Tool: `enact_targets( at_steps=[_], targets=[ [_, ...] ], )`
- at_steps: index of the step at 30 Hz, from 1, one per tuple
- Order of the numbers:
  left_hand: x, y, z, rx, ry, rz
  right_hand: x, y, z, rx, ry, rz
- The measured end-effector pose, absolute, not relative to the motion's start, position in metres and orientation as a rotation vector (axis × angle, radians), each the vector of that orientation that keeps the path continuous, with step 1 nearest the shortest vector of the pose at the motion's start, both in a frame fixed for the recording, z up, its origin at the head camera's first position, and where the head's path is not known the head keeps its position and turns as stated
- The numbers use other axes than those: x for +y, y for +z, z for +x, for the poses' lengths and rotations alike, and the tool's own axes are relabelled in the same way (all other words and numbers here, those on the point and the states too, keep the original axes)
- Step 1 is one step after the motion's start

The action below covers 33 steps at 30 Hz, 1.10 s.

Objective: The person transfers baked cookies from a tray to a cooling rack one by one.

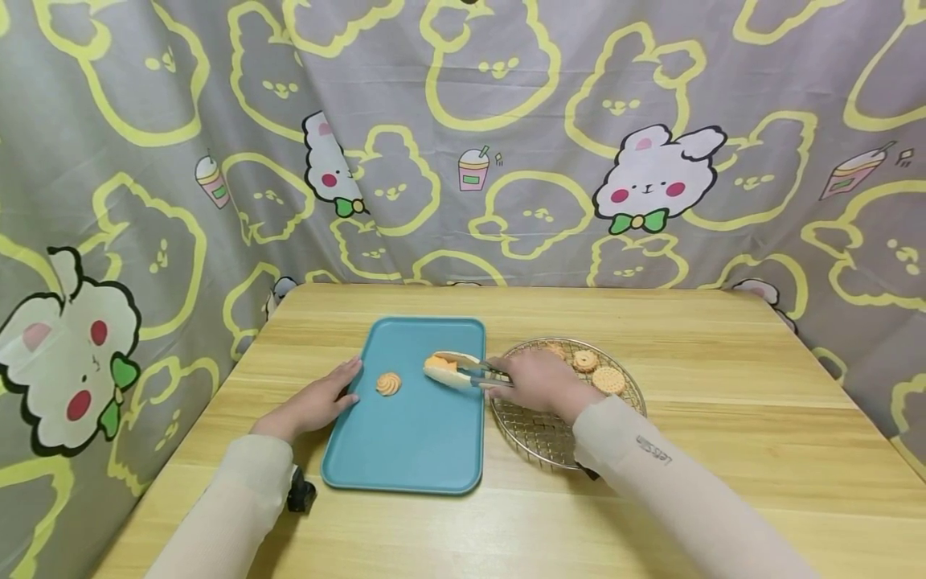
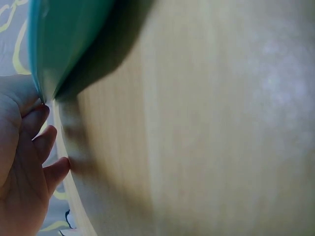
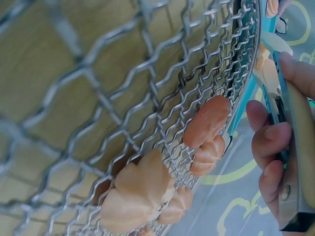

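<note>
My right hand (image 1: 541, 378) holds a pair of metal tongs (image 1: 493, 381) with pale, rounded tips. Between those tips sits an orange-brown cookie (image 1: 443, 364), over the upper right part of a blue-green tray (image 1: 412, 450). A swirled cookie (image 1: 388, 383) lies on the tray, left of the tongs. Along the tray's left edge rests my left hand (image 1: 318, 404), its fingers extended and touching the rim. The left wrist view shows its fingertips (image 2: 58, 169) beside the tray's underside (image 2: 64, 44).
Right of the tray stands a round wire rack (image 1: 538, 442), partly under my right forearm. On it lie several cookies, among them a round flat cookie (image 1: 608, 380) and a ring-like cookie (image 1: 584, 360). A patterned curtain (image 1: 535, 96) surrounds the wooden table (image 1: 723, 434).
</note>
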State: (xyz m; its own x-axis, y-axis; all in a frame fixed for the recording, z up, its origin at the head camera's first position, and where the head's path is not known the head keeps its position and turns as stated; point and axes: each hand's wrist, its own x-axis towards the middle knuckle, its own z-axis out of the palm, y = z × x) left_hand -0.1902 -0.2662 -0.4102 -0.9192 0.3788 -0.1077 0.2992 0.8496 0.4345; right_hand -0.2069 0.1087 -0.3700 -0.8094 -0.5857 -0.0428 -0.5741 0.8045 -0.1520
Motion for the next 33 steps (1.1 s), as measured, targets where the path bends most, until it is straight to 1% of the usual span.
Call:
enact_targets(
  at_steps=[17,33],
  targets=[
    [-0.267,-0.406,-0.188,2.835,0.627,0.512,0.137,-0.359,-0.197,2.957,-0.336,-0.873],
    [-0.267,-0.407,-0.188,2.84,0.621,0.518,0.167,-0.355,-0.18,2.991,-0.29,-0.906]
  ],
)
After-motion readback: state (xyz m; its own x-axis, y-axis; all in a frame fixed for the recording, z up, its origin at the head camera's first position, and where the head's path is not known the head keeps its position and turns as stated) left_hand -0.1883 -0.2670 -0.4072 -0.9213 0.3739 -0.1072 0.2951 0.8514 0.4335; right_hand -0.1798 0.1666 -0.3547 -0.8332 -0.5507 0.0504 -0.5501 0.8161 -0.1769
